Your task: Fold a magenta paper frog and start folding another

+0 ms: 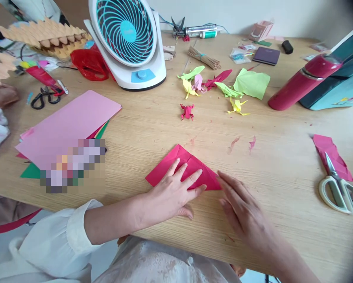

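A folded sheet of red paper [188, 163] lies on the wooden table [170, 125] near its front edge. My left hand [173, 192] rests flat on the paper with fingers spread, pressing it down. My right hand [241, 208] lies flat beside it, fingers stretched out, fingertips touching the paper's right corner. Neither hand grips anything.
A small red origami frog [187, 111] and several coloured folded pieces [223, 84] lie behind. A white-teal fan [129, 39] stands at back left, pink paper stack [67, 125] left, scissors [340, 188] on a red scrap right, red bottle [303, 80] back right. Another person's hand [0, 94] shows far left.
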The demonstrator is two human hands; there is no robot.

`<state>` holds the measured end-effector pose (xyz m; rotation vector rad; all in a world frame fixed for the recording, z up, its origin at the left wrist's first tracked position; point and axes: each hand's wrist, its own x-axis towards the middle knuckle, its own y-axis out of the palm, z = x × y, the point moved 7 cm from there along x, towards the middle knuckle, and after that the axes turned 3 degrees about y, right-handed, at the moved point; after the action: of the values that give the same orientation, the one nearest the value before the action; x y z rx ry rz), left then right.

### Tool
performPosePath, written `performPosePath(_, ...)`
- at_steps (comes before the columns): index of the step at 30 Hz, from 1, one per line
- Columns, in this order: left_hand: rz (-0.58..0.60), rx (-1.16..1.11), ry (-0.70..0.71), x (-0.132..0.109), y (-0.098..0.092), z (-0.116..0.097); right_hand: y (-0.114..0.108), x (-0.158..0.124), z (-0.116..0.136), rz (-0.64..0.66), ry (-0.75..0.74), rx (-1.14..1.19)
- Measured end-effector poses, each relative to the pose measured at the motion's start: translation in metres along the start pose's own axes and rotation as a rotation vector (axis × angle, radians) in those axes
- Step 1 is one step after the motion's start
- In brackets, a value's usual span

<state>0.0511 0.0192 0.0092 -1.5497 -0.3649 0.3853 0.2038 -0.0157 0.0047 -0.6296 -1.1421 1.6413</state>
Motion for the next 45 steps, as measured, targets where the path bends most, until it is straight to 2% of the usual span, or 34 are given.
performPosePath(2, 0.005, -0.015, -0.003, 0.001, -0.001, 0.0, 0.008, 0.02, 0.013, 0.057, -0.067, 0.1)
performPosePath(4, 0.005, -0.033, -0.005, 0.002, 0.0, 0.0, 0.014, 0.035, 0.019, 0.054, -0.15, 0.151)
performPosePath(9, -0.001, -0.019, -0.012, 0.002, 0.0, 0.002, 0.029, 0.051, 0.011, 0.022, -0.204, 0.157)
performPosePath(22, 0.043, -0.033, -0.076, 0.002, 0.011, -0.008, 0.036, 0.054, 0.004, 0.044, -0.219, 0.103)
performPosePath(28, 0.055, 0.055, -0.153, -0.006, 0.017, -0.021, 0.037, 0.051, 0.003, 0.029, -0.243, 0.09)
performPosePath(34, 0.073, 0.174, -0.153, -0.011, 0.02, -0.035, 0.04, 0.051, 0.002, 0.052, -0.244, 0.084)
performPosePath(45, 0.081, 0.192, -0.182, -0.021, 0.019, -0.036, 0.043, 0.05, 0.001, 0.08, -0.231, 0.045)
